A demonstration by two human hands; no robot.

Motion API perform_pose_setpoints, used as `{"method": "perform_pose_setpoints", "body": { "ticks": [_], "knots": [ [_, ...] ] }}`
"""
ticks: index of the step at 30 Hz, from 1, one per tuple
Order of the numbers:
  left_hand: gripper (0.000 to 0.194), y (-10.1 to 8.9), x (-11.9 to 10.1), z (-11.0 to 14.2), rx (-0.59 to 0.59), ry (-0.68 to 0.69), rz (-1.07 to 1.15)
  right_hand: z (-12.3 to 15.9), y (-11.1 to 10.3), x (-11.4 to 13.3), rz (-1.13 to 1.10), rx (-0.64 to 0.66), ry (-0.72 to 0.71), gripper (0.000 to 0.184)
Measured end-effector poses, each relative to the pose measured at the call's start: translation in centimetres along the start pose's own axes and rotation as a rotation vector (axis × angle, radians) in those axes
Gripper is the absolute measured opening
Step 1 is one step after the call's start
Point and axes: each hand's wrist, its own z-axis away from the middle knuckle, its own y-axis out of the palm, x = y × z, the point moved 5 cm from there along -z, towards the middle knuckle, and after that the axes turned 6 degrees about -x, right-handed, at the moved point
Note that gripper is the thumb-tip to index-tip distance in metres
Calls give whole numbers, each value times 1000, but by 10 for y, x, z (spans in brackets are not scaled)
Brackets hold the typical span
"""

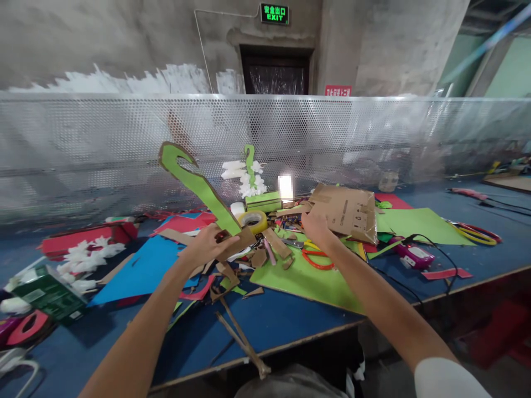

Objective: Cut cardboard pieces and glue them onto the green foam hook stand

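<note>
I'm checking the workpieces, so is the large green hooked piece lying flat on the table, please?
No, the left hand holds that green hooked piece up at a tilt.

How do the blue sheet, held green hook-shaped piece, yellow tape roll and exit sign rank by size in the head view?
1. Blue sheet
2. Green hook-shaped piece
3. Yellow tape roll and exit sign: too alike to rank

Matt card, bare concrete

The green hook (203, 193) looks like smooth matt card with a brown cardboard edge. Far, the perforated screen (124, 132) is shiny metal, the wall (124, 41) rough concrete; the tape roll (261, 223) looks glossy plastic.
</note>
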Motion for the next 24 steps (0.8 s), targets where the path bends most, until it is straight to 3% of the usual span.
{"method": "perform_pose_setpoints", "body": {
  "ticks": [4,13,24],
  "knots": [
    [49,0,1,0,-34,27,4,-1,4,1,17,-4,18,38],
    [55,3,4,0,-13,9,-52,-4,10,16,28,-7,54,28],
    [56,5,8,-1,-27,48,-65,-1,8,16,-14,-3,50,30]
  ]
}}
